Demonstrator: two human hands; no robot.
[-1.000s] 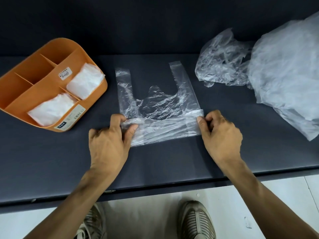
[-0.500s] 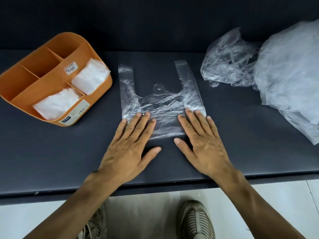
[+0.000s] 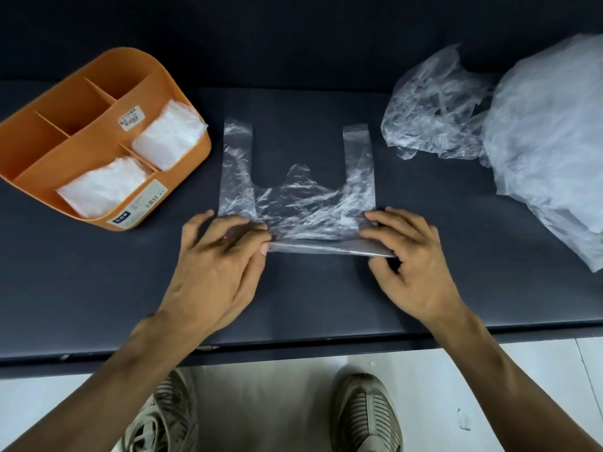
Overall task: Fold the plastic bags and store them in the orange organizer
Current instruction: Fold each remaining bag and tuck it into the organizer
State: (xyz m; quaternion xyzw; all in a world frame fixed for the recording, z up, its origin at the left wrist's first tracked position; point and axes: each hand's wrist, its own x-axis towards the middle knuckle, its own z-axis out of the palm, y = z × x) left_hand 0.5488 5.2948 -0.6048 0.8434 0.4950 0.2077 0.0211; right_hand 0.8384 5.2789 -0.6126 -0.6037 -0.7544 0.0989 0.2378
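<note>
The clear thin-film plastic bag (image 3: 298, 203) lies flat at frame centre on the dark tabletop (image 3: 98, 288). The left hand (image 3: 217, 265) and right hand (image 3: 411, 259) each pinch one end of its folded lower edge. Lift both ends evenly and lay the fold straight toward the handles, keeping the edge taut.

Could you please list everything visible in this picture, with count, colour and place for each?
Flat plastic bag: one, clear, middle of the table, handles pointing away, near edge lifted into a fold.
Orange organizer: one, orange, far left on the table.
Folded bags: two, whitish, one in each near compartment of the organizer.
Loose bags: a crumpled clear pile, count unclear, far right.
Table: one, dark grey.
Floor: pale, below the table edge.
Shoes: two, grey-white, on the floor.
Left hand: pinches the bag's near-left edge.
Right hand: pinches the near-right edge.
</note>
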